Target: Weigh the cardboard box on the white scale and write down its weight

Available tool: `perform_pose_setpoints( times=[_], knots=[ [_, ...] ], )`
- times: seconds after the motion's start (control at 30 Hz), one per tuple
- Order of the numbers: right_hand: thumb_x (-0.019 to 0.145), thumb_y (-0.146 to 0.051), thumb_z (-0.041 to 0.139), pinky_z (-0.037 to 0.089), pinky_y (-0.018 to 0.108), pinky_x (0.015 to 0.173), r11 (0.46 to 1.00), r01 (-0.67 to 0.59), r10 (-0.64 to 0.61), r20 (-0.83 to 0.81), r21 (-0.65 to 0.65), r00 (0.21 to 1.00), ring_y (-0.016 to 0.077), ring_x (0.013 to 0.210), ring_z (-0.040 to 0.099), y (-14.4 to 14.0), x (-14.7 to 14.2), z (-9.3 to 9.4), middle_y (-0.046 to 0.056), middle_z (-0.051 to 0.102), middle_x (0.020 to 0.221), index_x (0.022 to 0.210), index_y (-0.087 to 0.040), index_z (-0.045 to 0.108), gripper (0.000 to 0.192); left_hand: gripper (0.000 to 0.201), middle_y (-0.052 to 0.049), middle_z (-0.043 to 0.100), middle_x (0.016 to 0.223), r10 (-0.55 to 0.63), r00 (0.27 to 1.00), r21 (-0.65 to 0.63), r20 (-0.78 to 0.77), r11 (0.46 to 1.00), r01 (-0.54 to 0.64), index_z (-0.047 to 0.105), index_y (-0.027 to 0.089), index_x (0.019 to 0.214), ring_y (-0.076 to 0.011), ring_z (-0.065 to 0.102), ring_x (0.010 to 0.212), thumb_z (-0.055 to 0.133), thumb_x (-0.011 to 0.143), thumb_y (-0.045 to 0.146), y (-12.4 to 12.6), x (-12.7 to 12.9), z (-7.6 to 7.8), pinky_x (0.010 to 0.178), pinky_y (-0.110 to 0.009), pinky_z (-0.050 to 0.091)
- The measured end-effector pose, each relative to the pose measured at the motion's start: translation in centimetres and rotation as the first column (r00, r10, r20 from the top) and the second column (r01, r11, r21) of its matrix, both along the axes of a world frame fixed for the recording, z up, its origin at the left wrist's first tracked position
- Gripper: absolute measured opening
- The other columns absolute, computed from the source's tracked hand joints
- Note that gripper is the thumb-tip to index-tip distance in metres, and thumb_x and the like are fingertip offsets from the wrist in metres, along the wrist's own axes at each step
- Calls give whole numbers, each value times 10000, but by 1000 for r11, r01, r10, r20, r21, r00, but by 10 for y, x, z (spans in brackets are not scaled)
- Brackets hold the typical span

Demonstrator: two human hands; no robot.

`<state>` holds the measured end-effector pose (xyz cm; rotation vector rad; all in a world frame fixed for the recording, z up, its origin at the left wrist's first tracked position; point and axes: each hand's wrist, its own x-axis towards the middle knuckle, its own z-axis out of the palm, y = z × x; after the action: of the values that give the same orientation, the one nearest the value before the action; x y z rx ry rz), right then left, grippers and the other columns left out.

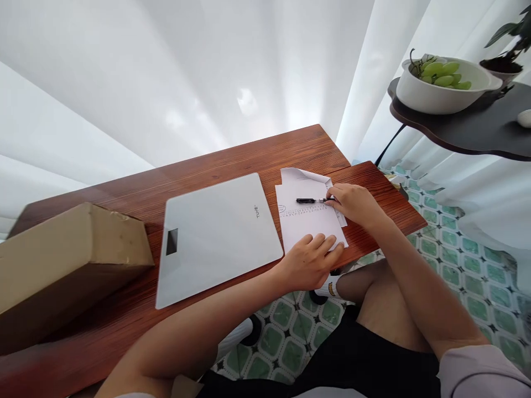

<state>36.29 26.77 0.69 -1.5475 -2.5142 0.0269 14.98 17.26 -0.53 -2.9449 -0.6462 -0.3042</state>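
White paper sheets [305,229], the upper one with handwriting and a small circled note, lie on the wooden table. A black pen [306,200] rests across them, its clear end pointing right. My right hand [357,205] has its fingertips closed around that right end of the pen. On the near edge of the sheets lies my left hand [312,261], palm down with its fingers spread; it holds nothing. Just left of the paper is a flat white glass scale [219,237] with a small dark display.
A brown cardboard box [116,235] stands at the left on the wooden table [232,157]. At the upper right, a dark shelf [443,130] carries a white bowl [440,97] of green grapes [446,74] and a potted plant [504,63]. White curtains hang behind.
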Motion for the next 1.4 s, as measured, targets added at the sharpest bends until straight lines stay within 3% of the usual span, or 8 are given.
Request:
perform_pose_setpoints(
  times=[0.23, 0.37, 0.47, 0.57, 0.67, 0.77, 0.93, 1.4],
  knots=[
    [1012, -245, 589, 359, 352, 600, 999, 33, -36, 86, 33, 996, 298, 834, 680, -4, 2, -1, 123, 708, 924, 1026, -172, 575, 76, 578, -190, 537, 1388, 59, 997, -68, 41, 996, -56, 479, 77, 1479, -296, 522, 991, 446, 931, 258, 0, 3, -5, 724, -399, 457],
    [948, -236, 514, 329, 320, 551, 983, 128, -108, -150, 129, 983, 219, 628, 596, -11, 7, 10, 37, 626, 751, 950, -211, 506, 26, 600, -191, 527, 1404, 63, 997, -103, 39, 993, -59, 462, 91, 1501, -300, 532, 999, 454, 925, 260, 0, 4, -6, 704, -392, 464],
    [894, -237, 496, 335, 303, 550, 966, 191, -121, -350, 172, 929, 160, 527, 471, -17, 7, 19, -7, 520, 646, 774, -235, 394, 158, 588, -195, 523, 1416, 72, 996, -113, 51, 991, -66, 485, 92, 1483, -302, 541, 1006, 460, 920, 262, 1, 4, -6, 703, -391, 473],
    [880, -246, 509, 390, 295, 558, 984, 176, -157, -516, -13, 842, 162, 522, 509, -21, 5, 23, -22, 553, 616, 814, -239, 444, 93, 575, -215, 491, 1465, 75, 995, -117, 63, 991, -67, 503, 91, 1465, -311, 547, 1028, 471, 924, 283, 1, 5, -8, 717, -397, 482],
    [927, -329, 479, 515, 309, 601, 930, 17, -293, -712, -367, 638, 216, 666, 680, -19, 6, 15, 24, 702, 733, 991, -227, 564, 148, 572, -239, 442, 1519, 78, 995, -119, 61, 990, -70, 503, 90, 1465, -321, 551, 1059, 479, 936, 307, 1, 5, -10, 737, -403, 487],
    [915, -469, 575, 497, 299, 495, 900, 18, -389, -783, -436, 486, 194, 523, 624, -14, 7, -2, 19, 658, 617, 772, -227, 548, 283, 556, -239, 441, 1526, 78, 995, -126, 62, 989, -70, 507, 94, 1458, -320, 558, 1068, 462, 951, 316, 1, 6, -11, 746, -402, 486],
    [816, -511, 775, 357, 260, 378, 917, 60, -365, -769, -394, 524, 131, 359, 448, -9, 2, -21, -44, 521, 449, 646, -243, 445, 459, 551, -228, 448, 1527, 78, 996, -129, 49, 989, -72, 492, 93, 1471, -297, 572, 1034, 410, 971, 310, 1, 6, -11, 728, -397, 471],
    [974, -411, 572, 374, 251, 340, 927, 71, -340, -745, -368, 574, 135, 344, 468, -10, 1, -29, -50, 546, 480, 688, -251, 410, 365, 546, -228, 451, 1524, 80, 996, -144, 50, 987, -72, 488, 89, 1463, -291, 580, 1019, 385, 976, 311, 1, 7, -8, 725, -401, 462]
  ],
)
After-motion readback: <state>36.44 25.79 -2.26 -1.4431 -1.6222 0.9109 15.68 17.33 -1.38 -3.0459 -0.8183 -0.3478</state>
